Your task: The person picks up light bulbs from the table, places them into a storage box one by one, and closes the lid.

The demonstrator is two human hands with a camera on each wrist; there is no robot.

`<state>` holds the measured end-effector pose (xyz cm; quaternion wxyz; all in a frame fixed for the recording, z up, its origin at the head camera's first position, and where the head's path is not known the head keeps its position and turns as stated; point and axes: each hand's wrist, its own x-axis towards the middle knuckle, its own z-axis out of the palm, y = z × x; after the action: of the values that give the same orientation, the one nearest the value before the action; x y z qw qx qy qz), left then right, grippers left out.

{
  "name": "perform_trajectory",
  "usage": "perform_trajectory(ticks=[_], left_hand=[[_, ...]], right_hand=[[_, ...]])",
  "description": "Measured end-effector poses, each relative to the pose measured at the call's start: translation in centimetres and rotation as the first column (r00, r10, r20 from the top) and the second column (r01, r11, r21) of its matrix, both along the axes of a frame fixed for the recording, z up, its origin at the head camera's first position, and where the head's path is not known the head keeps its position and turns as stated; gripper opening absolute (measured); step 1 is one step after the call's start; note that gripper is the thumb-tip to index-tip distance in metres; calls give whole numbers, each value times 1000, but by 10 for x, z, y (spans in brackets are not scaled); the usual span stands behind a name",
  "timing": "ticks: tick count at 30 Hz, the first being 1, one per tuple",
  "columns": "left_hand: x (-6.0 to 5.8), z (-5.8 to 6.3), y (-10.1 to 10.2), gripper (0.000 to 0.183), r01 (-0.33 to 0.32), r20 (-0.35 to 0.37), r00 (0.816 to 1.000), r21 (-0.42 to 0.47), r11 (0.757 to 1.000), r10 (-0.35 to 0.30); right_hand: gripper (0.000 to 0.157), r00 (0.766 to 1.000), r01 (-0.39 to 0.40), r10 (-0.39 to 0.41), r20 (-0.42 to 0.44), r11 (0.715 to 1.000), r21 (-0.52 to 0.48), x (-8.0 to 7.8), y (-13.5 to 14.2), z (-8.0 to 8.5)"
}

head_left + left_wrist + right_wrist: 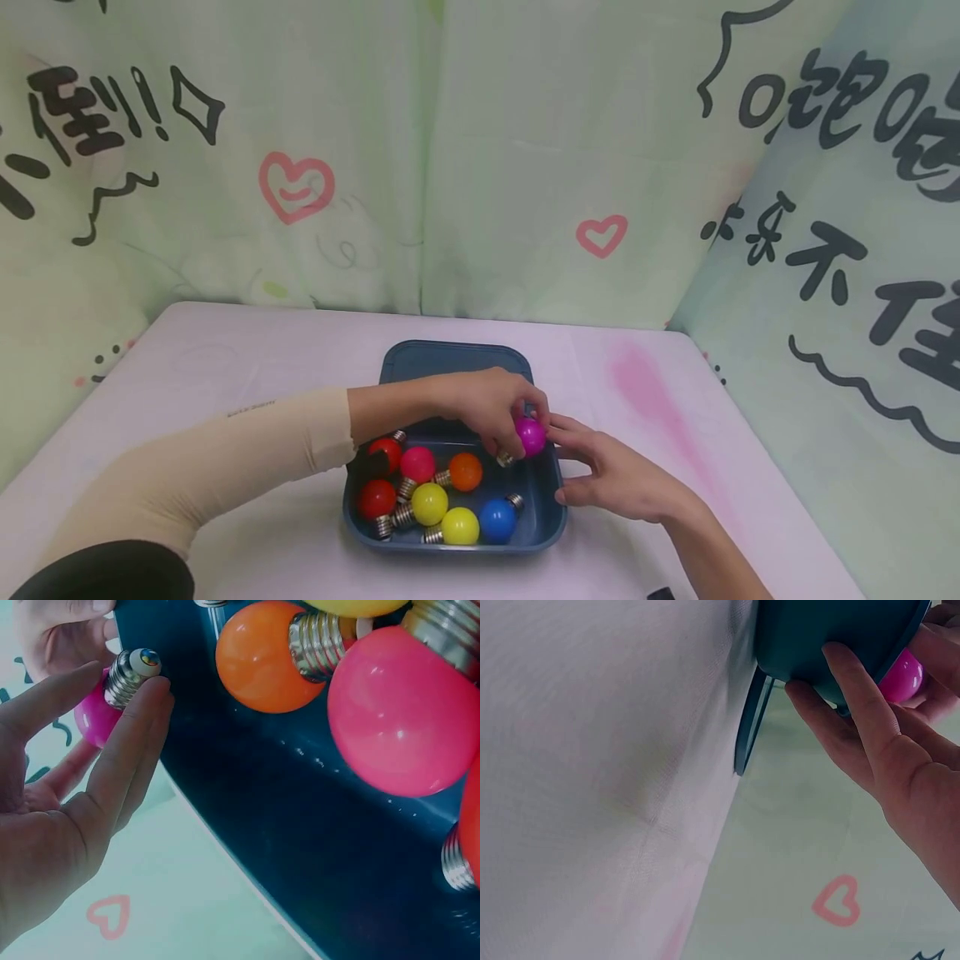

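My left hand (pixel 491 408) is over the right part of a dark blue box (pixel 551 529), pinching a magenta light bulb (pixel 531 437). In the left wrist view, the screw base of that bulb (pixel 96 718) sticks out between the fingers. Against the box's right side rests my right hand (pixel 618 473), its fingers extended along the outer wall, as the right wrist view also shows. Inside the box lie several more bulbs: an orange one (pixel 465 472), a pink one (pixel 417 464), a blue one (pixel 498 521), two yellow ones (pixel 430 503) and two red ones (pixel 377 498).
A dark blue lid (pixel 453 357) is behind the box. Both stand on a table with a pale pinkish cover (pixel 255 358). Printed curtains (pixel 495 167) hang close behind the table and along its sides.
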<state>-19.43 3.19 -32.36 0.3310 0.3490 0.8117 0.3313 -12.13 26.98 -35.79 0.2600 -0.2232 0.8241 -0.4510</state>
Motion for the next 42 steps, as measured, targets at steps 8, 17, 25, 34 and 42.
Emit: perform_trajectory(ticks=[8,17,25,34,42], left_hand=[[6,1,0,37,-41,6,999,-18,999,41],[13,-2,-1,33,-46,10,999,-64,997,47],[13,-7,0,33,-32,19,999,-63,997,33],[17,-15,1,37,-6,-25,1000,-109,994,4],[19,-18,3,41,24,-104,994,-151,988,-40]], right_hand=[[76,1000,2,-2,13,1000,-24,1,0,-1],[76,1000,-11,10,-5,999,-32,1,0,-2],[76,1000,-12,11,-18,1000,-28,0,1,-3],[78,999,7,-6,-47,1000,24,1,0,-2],[79,999,3,-2,-52,1000,19,1,1,-3]])
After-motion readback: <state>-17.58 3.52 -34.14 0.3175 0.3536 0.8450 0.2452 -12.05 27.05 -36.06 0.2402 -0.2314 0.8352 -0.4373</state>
